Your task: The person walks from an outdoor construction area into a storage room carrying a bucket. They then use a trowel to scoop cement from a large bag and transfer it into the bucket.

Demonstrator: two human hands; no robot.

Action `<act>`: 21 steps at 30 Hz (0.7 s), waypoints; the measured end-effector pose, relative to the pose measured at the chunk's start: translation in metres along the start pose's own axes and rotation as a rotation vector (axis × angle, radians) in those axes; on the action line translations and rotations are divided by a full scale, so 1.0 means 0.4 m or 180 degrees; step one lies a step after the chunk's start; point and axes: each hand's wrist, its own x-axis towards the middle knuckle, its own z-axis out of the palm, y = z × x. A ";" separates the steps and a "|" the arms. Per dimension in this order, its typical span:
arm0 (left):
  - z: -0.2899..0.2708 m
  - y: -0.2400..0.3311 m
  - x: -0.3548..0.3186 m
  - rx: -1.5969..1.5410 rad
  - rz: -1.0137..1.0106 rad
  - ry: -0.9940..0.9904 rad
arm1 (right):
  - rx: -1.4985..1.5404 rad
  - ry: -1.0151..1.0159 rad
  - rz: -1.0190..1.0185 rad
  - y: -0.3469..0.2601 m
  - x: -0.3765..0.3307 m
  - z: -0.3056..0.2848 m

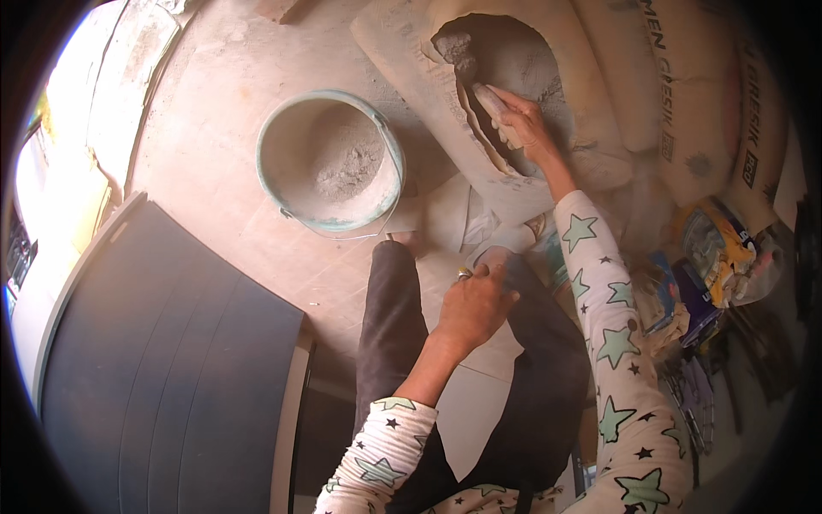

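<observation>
My right hand (527,128) is closed round the thick handle of a pale-handled scooping tool (492,103) inside an opened brown paper sack (591,94). Grey cement powder (518,64) fills the torn opening. A clump of powder sits at the tool's far end and hides its head. My left hand (475,304), with a ring on one finger, rests by my right knee, its fingers curled and nothing visible in them. Left of the sack stands a round bucket (268,128) with a greenish rim and a wire handle, holding a heap of grey powder (347,163).
More full paper sacks (685,77) stack up at the right. Below them lie crumpled colourful packages (715,248). A dark grey panel with a pale edge (171,360) takes up the lower left. Dusty floor (214,77) surrounds the bucket.
</observation>
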 end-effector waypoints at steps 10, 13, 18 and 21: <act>-0.028 -0.066 0.060 -0.0127 -0.0156 -0.0217 | -0.0305 0.0591 0.0024 0.014 -0.092 -0.023; -0.039 -0.092 0.079 -0.0175 -0.0172 -0.0219 | -0.0403 0.0523 -0.0122 0.004 -0.095 -0.016; -0.073 -0.137 0.104 -0.0231 -0.0118 -0.0277 | -0.0405 0.0381 -0.0146 -0.031 -0.094 0.058; -0.065 -0.147 0.110 -0.0246 -0.0094 -0.0173 | -0.0663 0.0076 0.0021 -0.070 -0.108 0.097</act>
